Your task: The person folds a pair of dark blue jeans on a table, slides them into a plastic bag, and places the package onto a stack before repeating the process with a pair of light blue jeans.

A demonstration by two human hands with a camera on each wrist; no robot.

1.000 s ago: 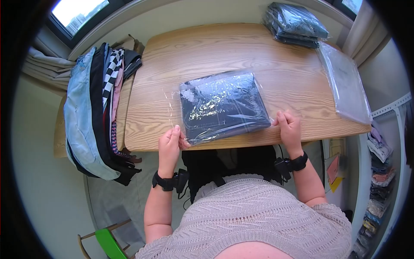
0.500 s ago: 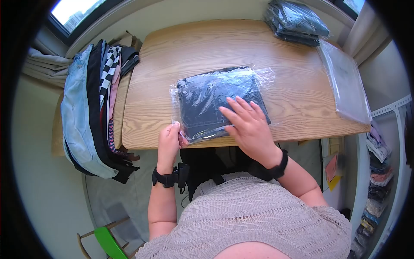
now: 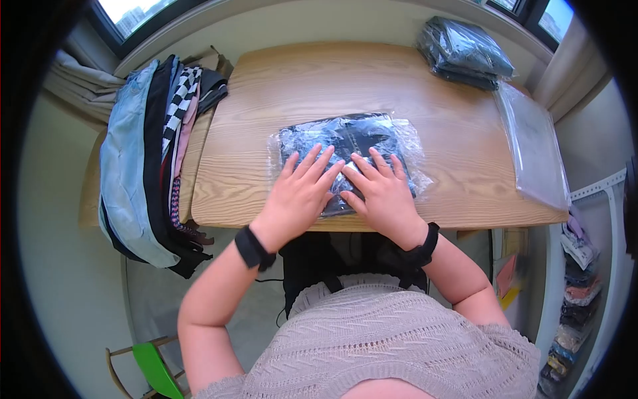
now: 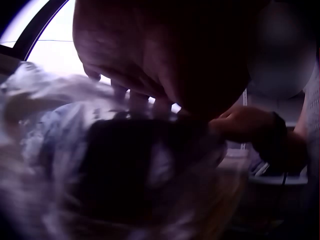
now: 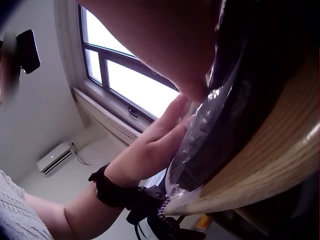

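A dark folded garment in a clear plastic bag (image 3: 362, 126) lies flat near the table's front edge. My left hand (image 3: 302, 196) rests on its left half, fingers straight and spread. On the right half lies my right hand (image 3: 387, 196), palm down, fingers spread too. The fingertips of both hands come close together over the middle of the bag. Crinkled plastic sticks out past the garment at both sides. In the right wrist view the bag's shiny edge (image 5: 207, 117) lies along the table rim, with the left hand (image 5: 155, 147) beyond. Motion blurs the left wrist view.
Bagged folded garments (image 3: 465, 53) are stacked at the table's back right corner. In front of them lies a pile of flat clear bags (image 3: 535, 143). Loose trousers and other clothes (image 3: 126, 166) hang over a support at the left. A green chair (image 3: 156, 369) stands at lower left.
The right hand let go of the bag's right corner and moved onto its top. Later the left hand released the left corner and came to lie flat on the bag as well.
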